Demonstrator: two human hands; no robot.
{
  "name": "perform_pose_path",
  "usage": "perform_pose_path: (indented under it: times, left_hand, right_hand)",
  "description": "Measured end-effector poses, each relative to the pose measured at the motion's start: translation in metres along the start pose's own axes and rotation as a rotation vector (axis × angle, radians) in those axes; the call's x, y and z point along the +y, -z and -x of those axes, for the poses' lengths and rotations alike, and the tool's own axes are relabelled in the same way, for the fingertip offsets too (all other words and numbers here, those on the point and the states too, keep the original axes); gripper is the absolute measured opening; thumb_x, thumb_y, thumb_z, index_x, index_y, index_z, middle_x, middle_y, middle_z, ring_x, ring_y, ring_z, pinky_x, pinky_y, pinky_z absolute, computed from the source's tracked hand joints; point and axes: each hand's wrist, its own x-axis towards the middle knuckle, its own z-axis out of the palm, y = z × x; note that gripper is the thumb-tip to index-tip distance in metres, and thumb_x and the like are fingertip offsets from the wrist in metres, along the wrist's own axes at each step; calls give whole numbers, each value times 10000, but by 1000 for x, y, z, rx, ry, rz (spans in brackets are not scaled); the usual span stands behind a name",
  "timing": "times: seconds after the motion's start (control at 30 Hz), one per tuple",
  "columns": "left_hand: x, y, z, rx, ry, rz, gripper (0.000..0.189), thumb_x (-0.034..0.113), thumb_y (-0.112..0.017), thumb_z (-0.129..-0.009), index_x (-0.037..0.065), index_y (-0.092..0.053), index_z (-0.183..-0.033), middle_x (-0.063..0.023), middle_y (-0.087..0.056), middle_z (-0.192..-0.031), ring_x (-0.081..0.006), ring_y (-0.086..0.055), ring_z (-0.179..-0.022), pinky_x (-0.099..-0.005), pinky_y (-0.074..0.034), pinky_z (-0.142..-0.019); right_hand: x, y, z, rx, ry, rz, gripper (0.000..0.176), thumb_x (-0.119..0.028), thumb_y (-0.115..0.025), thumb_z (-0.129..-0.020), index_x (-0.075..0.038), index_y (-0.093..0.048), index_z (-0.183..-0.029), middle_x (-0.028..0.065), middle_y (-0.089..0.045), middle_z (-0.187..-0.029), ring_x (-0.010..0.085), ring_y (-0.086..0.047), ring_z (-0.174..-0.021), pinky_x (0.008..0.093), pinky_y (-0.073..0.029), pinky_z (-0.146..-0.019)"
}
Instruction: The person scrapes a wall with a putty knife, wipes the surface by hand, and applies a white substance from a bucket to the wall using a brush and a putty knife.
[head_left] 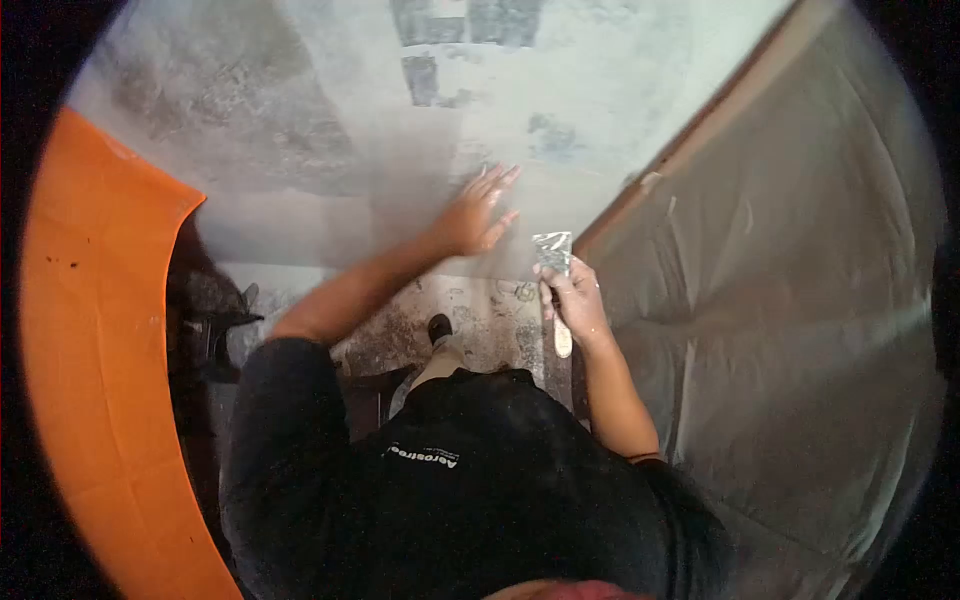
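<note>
Patchy wall [590, 90] | your left hand [478, 218]: fingers spread | your right hand [577, 300]: gripping scraper [553, 246], likely light, stiff; hold its handle [563, 338]

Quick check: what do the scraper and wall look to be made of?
Scraper blade: probably metal, shiny, judging by its bright reflections. Its handle: pale, perhaps wood or plastic; I can't tell which. Wall: likely plaster or a cement-like coat, mostly matte, judging by its cloudy gray-white patches.
</note>
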Motion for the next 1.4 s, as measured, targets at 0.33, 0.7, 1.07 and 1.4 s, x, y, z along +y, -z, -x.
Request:
perform_pose_path:
  times: [0.33,0.7,1.07,1.4]
  left_hand:
    - [100,-14,43,-169,419,796,292,264,-666,-863,-10,-688,-964,-69,-690,-873,-144,-636,-836,-291,-489,-774]
    - [61,-51,60,-66,636,965,275,245,-610,-906,-9,-715,-902,-74,-711,-828,-146,-637,-756,-300,-498,-723]
    - [79,-67,53,-196,543,1184,249,235,-693,-874,6,-628,-803,-34,-603,-638,-110,-537,-505,-268,-428,-489]
    - [-22,-19,50,-446,618,1069,437,333,-566,-948,-9,-605,-679,-82,-616,-600,-135,-609,-570,-283,-461,-552]
  right_hand:
    - [15,22,31,-128,284,610,278,-180,-639,-802,5,-610,-1008,125,-659,-805,254,-629,-744,377,-495,-734]
    - [10,39,46,-167,89,542,343,-256,-624,-881,-16,-624,-1127,186,-655,-1015,290,-623,-968,370,-456,-886]
    - [47,34,24,-60,-52,206,155,-184,-571,-945,-61,-556,-852,-6,-510,-561,70,-434,-408,231,-345,-389]
    - [34,-7,-53,-135,-289,43,178,-215,-549,-953,-43,-588,-930,12,-541,-587,79,-466,-416,210,-359,-382]
